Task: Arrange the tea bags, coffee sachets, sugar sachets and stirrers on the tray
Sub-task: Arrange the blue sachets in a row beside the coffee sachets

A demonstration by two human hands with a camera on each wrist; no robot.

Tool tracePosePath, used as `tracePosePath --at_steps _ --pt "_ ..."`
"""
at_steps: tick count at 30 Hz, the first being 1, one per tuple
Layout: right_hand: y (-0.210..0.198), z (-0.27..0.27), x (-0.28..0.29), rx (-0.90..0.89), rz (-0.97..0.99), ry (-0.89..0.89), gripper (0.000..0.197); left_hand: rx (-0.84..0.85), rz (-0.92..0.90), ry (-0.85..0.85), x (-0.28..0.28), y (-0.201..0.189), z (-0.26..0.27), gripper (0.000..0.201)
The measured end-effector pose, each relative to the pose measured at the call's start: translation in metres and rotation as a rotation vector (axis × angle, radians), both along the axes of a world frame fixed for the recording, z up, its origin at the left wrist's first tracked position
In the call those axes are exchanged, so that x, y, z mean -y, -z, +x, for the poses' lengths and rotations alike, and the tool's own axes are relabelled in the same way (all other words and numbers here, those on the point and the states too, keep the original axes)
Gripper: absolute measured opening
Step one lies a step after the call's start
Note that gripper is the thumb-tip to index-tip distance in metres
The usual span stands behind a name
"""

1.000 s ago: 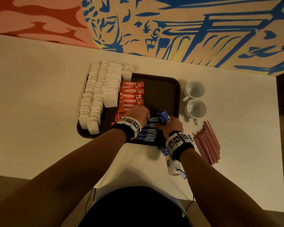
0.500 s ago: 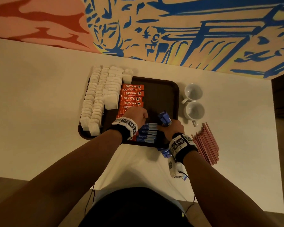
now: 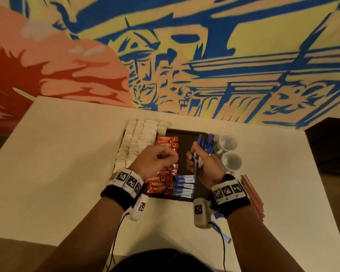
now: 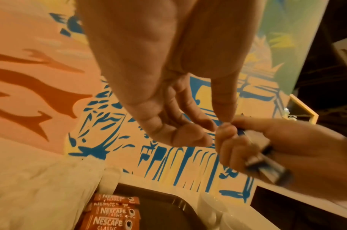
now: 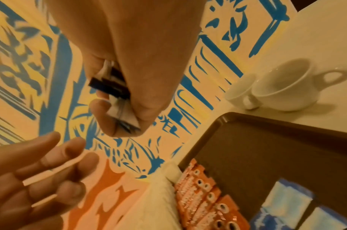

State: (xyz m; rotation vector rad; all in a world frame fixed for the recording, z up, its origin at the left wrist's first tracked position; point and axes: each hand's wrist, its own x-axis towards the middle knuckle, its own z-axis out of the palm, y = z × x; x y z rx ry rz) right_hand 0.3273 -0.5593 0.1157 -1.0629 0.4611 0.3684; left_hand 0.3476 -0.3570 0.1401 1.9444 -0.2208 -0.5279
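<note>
Clearly the sugar step is in hand: the right hand (image 3: 202,163) clenches a fanned bunch of blue sugar sachets (image 3: 204,143) above the tray (image 3: 186,138), while the left hand (image 3: 155,160) hovers beside it, fingers loosely curled and apparently empty. Next, one sachet must be drawn out and laid above the sugar row (image 3: 184,186) beside the coffee sachets (image 3: 161,185).

Head overhead; wrists close, tray (image 3: 186,138) shared
</note>
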Motion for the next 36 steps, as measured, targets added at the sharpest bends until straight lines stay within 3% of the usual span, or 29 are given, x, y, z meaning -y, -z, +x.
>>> tracePosePath --at_steps 6,9,14,18,23,29,36 --pt "-0.04 -0.013 -0.033 0.155 0.22 0.071 0.028 -0.059 -0.095 0.069 -0.007 -0.017 -0.03 0.028" --pt "-0.055 -0.022 -0.047 0.192 0.277 0.096 0.028 -0.018 -0.156 0.016 -0.007 -0.026 -0.041 0.031" --pt "-0.071 -0.034 -0.065 0.245 0.285 0.18 0.029 0.043 -0.255 -0.062 -0.01 -0.039 -0.052 0.029" --pt "-0.085 -0.039 -0.073 0.268 0.308 0.219 0.027 -0.016 -0.382 -0.12 -0.017 -0.052 -0.059 0.034" --pt "-0.093 -0.039 -0.081 0.315 0.327 0.225 0.021 -0.027 -0.445 -0.178 -0.027 -0.064 -0.061 0.027" --pt "-0.094 -0.036 -0.095 0.343 0.307 0.179 0.022 -0.242 -0.712 -0.227 -0.04 -0.076 -0.063 0.028" --pt "-0.105 -0.03 -0.1 0.307 0.25 0.263 0.026 -0.214 -0.619 -0.305 -0.05 -0.075 -0.052 0.025"
